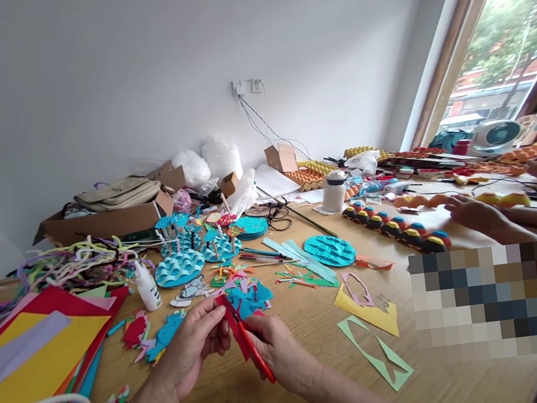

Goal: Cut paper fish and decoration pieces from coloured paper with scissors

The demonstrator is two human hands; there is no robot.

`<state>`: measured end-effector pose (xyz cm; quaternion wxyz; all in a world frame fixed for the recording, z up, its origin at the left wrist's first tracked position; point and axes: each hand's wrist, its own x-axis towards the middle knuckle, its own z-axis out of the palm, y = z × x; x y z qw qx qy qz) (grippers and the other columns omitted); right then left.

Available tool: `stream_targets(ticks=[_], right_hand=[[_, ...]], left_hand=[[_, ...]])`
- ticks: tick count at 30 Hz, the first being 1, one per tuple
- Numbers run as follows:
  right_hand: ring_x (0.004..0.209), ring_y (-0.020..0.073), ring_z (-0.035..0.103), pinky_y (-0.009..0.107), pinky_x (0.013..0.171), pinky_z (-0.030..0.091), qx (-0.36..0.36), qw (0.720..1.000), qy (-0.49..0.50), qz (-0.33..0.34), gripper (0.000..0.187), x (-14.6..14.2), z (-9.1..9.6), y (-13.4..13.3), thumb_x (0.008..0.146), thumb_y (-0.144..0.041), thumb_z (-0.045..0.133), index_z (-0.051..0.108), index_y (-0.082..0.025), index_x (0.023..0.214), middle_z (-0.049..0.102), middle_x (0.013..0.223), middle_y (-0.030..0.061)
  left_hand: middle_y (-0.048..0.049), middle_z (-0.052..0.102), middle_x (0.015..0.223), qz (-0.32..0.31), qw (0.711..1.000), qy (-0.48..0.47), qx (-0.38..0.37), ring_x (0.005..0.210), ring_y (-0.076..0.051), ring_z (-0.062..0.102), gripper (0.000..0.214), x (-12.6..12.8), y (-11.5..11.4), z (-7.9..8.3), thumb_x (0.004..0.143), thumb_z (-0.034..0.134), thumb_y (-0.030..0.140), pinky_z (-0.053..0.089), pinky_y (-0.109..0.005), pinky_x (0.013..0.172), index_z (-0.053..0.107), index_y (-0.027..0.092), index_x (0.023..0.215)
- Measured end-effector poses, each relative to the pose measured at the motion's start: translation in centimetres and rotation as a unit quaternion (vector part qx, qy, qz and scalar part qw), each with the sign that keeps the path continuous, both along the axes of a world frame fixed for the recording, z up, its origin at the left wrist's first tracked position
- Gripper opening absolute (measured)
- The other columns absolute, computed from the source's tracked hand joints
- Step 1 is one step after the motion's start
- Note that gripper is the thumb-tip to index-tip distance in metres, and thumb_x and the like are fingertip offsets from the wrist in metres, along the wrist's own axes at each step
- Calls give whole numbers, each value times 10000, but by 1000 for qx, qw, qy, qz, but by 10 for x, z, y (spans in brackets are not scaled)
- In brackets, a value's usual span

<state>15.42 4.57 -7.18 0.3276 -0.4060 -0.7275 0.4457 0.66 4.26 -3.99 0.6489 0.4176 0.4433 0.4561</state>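
My left hand [204, 328] pinches a small piece of red paper [235, 336] between thumb and fingers. Closed round the handles of red-handled scissors [256, 351] is my right hand [278, 349], and the blades lie against the red paper. Just behind the hands is a heap of blue paper cutouts [248, 299]. Left of my left hand lie more blue cutouts [170, 334] and a red fish-shaped cutout [136, 330]. A grey paper cutout [189, 291] rests behind my left wrist.
Coloured paper sheets [34, 357] are stacked at left, near a white glue bottle [147, 286]. Wavy blue discs [179, 266] carry fish on sticks. Green paper offcuts [378, 354] lie at right. Another person's hands [476, 211] hold a painted egg-carton strip [501, 199].
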Motion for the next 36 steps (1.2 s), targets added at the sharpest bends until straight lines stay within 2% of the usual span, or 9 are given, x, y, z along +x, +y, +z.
stream_targets(ticks=[9, 17, 22, 24, 27, 31, 36], right_hand=[[493, 75, 342, 183, 438, 258, 3, 1000, -18, 20, 403, -4, -1, -4, 830, -446, 362, 467, -139, 591, 393, 516, -26], [496, 74, 309, 184, 435, 258, -36, 998, -22, 53, 448, -7, -2, -9, 811, -505, 372, 503, -128, 605, 383, 529, -29], [480, 67, 296, 187, 418, 226, -59, 995, -43, 66, 410, -11, -9, -12, 786, -482, 437, 487, -135, 575, 350, 507, -43], [441, 63, 322, 187, 404, 229, -95, 992, -47, 72, 387, -12, -11, -12, 781, -463, 451, 480, -139, 571, 375, 482, -43], [359, 65, 381, 185, 372, 253, -190, 976, -27, 106, 390, -12, -9, -12, 793, -458, 419, 483, -142, 573, 438, 448, -34], [331, 65, 428, 172, 352, 279, -284, 944, 64, 156, 458, -6, -6, -9, 783, -528, 399, 516, -128, 593, 472, 447, -28], [337, 64, 452, 154, 323, 249, -374, 897, 117, 203, 528, 3, -7, -2, 776, -584, 364, 557, -105, 665, 474, 448, -28]], left_hand=[[48, 527, 528, 11, 1000, 6, -8, 441, -66, 459, 141, -4, -15, -6, 734, 592, 282, 332, -179, 428, 544, 166, 672], [51, 542, 532, 36, 999, -7, -34, 441, -64, 473, 139, -10, -27, -12, 730, 598, 304, 331, -172, 434, 545, 178, 706], [49, 540, 531, 36, 997, 33, -64, 445, -63, 477, 148, -18, -44, -18, 747, 583, 318, 329, -166, 427, 553, 173, 749], [49, 535, 521, 34, 996, 43, -68, 437, -64, 474, 160, -20, -48, -19, 742, 586, 322, 325, -168, 418, 549, 168, 719], [50, 549, 540, 66, 996, 33, -60, 466, -72, 497, 152, -25, -49, -18, 720, 615, 311, 345, -174, 432, 551, 174, 731], [49, 576, 590, 132, 990, 23, -49, 534, -88, 547, 143, -35, -44, -16, 679, 662, 264, 409, -190, 489, 562, 182, 741], [4, 628, 706, 181, 983, -4, -39, 631, -117, 585, 119, -39, -38, -13, 643, 677, 177, 472, -229, 559, 589, 160, 721]])
